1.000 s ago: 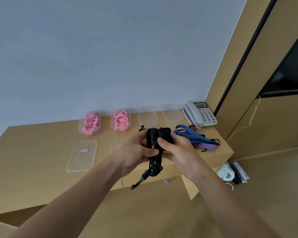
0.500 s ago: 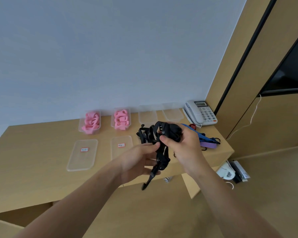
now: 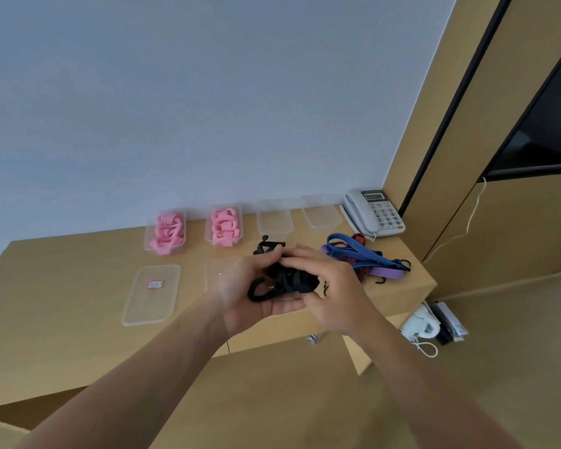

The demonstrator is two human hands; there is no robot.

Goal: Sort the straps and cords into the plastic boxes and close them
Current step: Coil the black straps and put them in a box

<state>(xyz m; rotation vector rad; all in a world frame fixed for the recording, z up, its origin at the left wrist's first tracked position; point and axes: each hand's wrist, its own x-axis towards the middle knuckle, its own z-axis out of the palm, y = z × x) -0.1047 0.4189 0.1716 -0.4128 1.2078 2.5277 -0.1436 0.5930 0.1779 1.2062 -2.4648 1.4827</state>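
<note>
Both hands meet just above the front edge of the counter, working a bundle of black cords between them. The left hand lies palm up under the bundle with its fingers curled round it, a loop of cord hanging over the palm; the right hand presses in from the other side, fingertips pinching the top of the wad. The cords look light and limp, probably elastic, with small hooks at the ends, so they are likely to spring loose or snag unless kept bunched. The middle of the wad seems the best place to hold, with stray loops and hooks tucked inside. At the back of the counter stand four plastic boxes: two hold pink straps, while the empty box straight beyond the hands and another to its right hold nothing. A lid lies flat to the left, a second one partly hidden behind the left hand. A tangle of blue, red and purple cords waits beside a telephone.
</note>
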